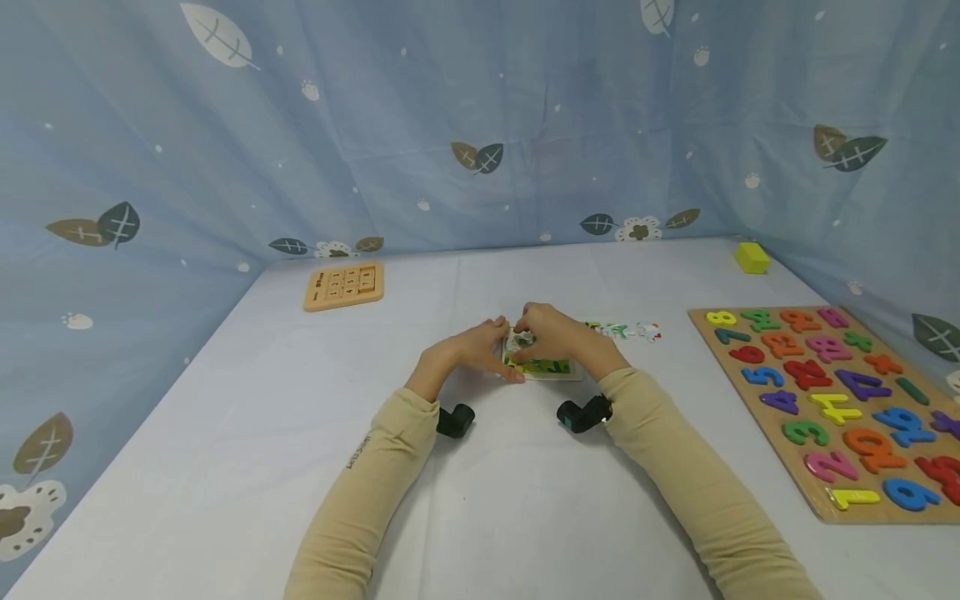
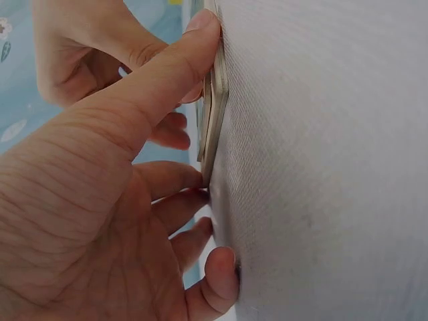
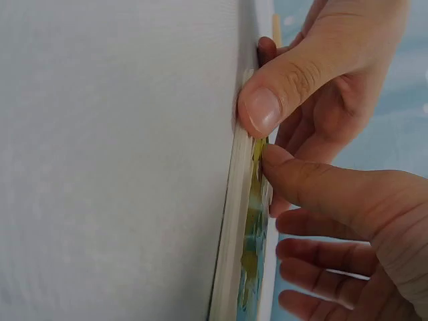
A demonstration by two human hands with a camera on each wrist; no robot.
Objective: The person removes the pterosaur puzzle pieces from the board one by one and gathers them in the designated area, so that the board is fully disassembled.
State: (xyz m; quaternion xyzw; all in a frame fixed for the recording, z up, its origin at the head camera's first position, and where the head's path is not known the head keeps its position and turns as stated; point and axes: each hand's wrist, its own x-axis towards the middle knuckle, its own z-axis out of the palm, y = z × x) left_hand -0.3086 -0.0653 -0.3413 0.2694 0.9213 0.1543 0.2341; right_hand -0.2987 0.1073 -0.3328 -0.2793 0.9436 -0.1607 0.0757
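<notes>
Picture board [image 1: 558, 375] flat on the white table [image 1: 480, 500], its left part covered by both hands; step in hand judged to be a piece being seated, with the board steadied. Its left side is straddled by the left hand [image 1: 476, 344], thumb and fingers spread wide, thumb on the near corner. Its face is touched by the right hand [image 1: 555, 332], thumb and index curved close together; whether a piece is pinched cannot be told. Next move probably calls for light pressure, board kept unshifted. Loose picture pieces [image 1: 641, 332] are seen just right of the board; wooden number tray [image 1: 318, 298] well left and beyond it; letter-and-number board [image 1: 888, 515] well right; yellow-green block [image 1: 752, 257] right, farther beyond
</notes>
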